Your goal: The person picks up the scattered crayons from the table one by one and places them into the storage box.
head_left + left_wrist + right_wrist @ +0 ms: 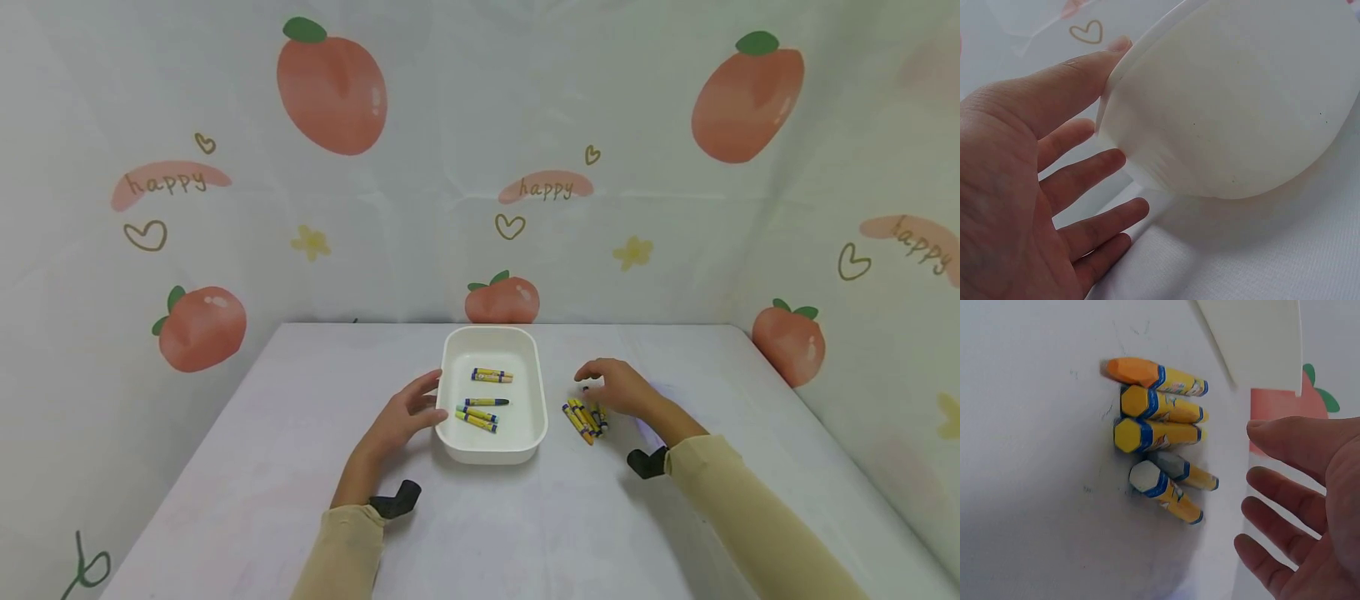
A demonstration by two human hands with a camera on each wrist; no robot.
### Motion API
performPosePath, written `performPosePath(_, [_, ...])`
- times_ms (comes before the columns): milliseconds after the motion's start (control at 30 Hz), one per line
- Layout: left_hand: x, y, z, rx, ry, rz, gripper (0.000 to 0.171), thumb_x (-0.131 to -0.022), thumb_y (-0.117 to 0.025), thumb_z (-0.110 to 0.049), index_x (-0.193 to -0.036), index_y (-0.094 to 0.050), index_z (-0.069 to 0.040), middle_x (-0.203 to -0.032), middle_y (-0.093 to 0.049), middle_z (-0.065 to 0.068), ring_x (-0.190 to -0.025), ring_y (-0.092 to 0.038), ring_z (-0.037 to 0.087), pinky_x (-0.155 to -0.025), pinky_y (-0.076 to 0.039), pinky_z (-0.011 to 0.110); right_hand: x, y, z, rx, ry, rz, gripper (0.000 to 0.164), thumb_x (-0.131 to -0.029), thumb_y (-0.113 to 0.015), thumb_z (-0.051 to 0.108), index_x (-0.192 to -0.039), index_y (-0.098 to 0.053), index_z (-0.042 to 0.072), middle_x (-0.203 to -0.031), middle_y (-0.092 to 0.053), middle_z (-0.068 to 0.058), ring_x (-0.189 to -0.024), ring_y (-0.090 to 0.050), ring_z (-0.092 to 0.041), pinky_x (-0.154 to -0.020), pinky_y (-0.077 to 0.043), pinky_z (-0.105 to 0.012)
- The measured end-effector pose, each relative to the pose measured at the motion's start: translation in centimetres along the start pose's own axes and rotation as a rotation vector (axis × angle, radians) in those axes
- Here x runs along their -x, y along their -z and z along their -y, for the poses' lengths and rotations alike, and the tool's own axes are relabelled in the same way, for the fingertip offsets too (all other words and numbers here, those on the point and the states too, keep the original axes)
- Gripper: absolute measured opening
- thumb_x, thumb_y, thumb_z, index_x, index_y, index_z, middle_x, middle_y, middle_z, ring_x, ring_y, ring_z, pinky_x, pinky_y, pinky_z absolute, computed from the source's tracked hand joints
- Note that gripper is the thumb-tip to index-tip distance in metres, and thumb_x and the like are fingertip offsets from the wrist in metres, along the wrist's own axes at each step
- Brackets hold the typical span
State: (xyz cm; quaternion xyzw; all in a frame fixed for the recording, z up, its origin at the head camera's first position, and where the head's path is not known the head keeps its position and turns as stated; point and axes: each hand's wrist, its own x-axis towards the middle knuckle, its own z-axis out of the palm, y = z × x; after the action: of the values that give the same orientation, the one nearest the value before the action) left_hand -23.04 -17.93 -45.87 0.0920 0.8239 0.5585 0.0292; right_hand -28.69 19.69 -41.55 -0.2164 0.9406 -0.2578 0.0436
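Observation:
My left hand (pixel 405 412) is at the left side of a white plastic tray (pixel 491 457). In the left wrist view, the thumb hooks over the tray's rim and the other fingers spread along its outer wall. Several crayons in yellow wrappers lie in the tray, among them a dark crayon (pixel 486 402) and a yellow-green crayon (pixel 476 422). My right hand (pixel 618 387) hovers over a small group of crayons on the table, fingers loosely bent and holding nothing. In that group, an orange crayon (pixel 1132 371) lies beside two yellow ones, with a grey crayon (pixel 1169 465) and a white crayon (pixel 1146 477) below.
A white cloth covers the table (pixel 300 467). Behind it hangs a backdrop (pixel 420 233) printed with peaches and the word "happy". Each wrist bears a black mount, the left mount (pixel 397 500) near the tray's front left and the right mount (pixel 647 462) close to the crayon group.

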Motion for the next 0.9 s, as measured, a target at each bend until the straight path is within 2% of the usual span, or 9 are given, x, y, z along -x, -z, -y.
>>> performPosePath(333, [0.1, 0.0, -0.1, 0.001, -0.008, 0.003, 0.071, -0.086, -0.074, -0.027, -0.149, -0.041, -0.02, -0.148, -0.044, 0.01, -0.128, -0.049, 0.032, -0.101, -0.038, 0.059, 0.1, -0.1, -1.3, 0.018, -0.034, 0.092, 0.037, -0.081, -0.075, 0.01, -0.116, -0.067, 0.003, -0.125, -0.06, -0.02, -0.123, -0.048, -0.043, -0.103, -0.036, -0.056])
performPosePath(600, [0.2, 0.1, -0.3, 0.007, -0.011, 0.01, 0.071, -0.086, -0.074, -0.026, -0.149, -0.041, -0.021, -0.149, -0.043, 0.009, -0.128, -0.048, 0.032, -0.102, -0.037, 0.06, -0.1, -0.2, -1.4, 0.059, -0.158, 0.169, 0.05, -0.082, -0.077, 0.018, -0.127, -0.062, 0.006, -0.137, -0.05, -0.025, -0.13, -0.039, -0.046, -0.105, -0.032, -0.059])
performPosePath(900, [0.3, 0.0, -0.2, 0.004, -0.004, 0.007, 0.071, -0.087, -0.073, -0.025, -0.149, -0.04, -0.021, -0.149, -0.043, 0.009, -0.129, -0.048, 0.031, -0.102, -0.036, 0.06, -0.1, -0.1, -2.2, 0.115, -0.097, 0.174, 0.048, -0.083, -0.076, 0.022, -0.126, -0.062, 0.003, -0.137, -0.049, -0.026, -0.13, -0.036, -0.05, -0.106, -0.029, -0.062])
